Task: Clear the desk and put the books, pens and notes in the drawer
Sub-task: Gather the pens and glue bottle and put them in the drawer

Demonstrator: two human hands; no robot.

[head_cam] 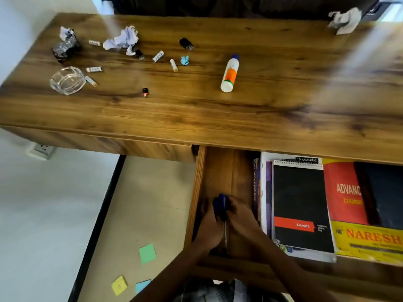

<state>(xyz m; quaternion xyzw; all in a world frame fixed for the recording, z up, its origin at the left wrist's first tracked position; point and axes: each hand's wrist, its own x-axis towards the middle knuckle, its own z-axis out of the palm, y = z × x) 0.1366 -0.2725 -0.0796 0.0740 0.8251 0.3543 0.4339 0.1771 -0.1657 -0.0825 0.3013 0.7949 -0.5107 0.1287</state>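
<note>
scissors (222, 211) sit low in the open drawer (220, 171), left of the books (302, 205). my left hand (210, 223) and right hand (241, 216) both close round the blue handles. light, rigid, pointed; i'd keep hold at the handles, blades away.

Daylight scene, moderately bright. Light enters from about 12 to 1 o'clock, laying pale glare streaks across the desk (196, 110) at 11 and 2 o'clock. Motion blur softens the whole frame, strongest toward 3 o'clock, where wood grain smears. The wall at 9 o'clock is washed out, nearly featureless. The open drawer (224, 171) is dimmer; both hands there appear dark and indistinct. Wide-angle distortion bows the desk edges, most visibly at 9 and 3 o'clock.
</note>
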